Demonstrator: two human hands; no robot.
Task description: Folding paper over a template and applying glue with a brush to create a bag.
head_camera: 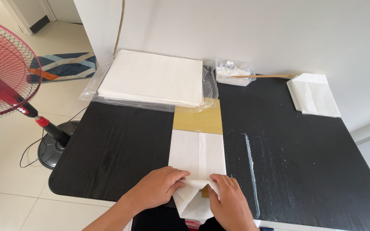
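A white paper sheet is folded around a tan cardboard strip that lies lengthwise on the black table. My left hand presses the paper's near left corner flat. My right hand pinches the near right corner, folding it inward into a pointed flap at the table's front edge. A bit of tan cardboard shows between the folds.
A thick stack of white paper in clear plastic sits at the back. A small plastic tub of white paste with a wooden stick stands beside it. Folded white bags lie at back right. A red fan stands left.
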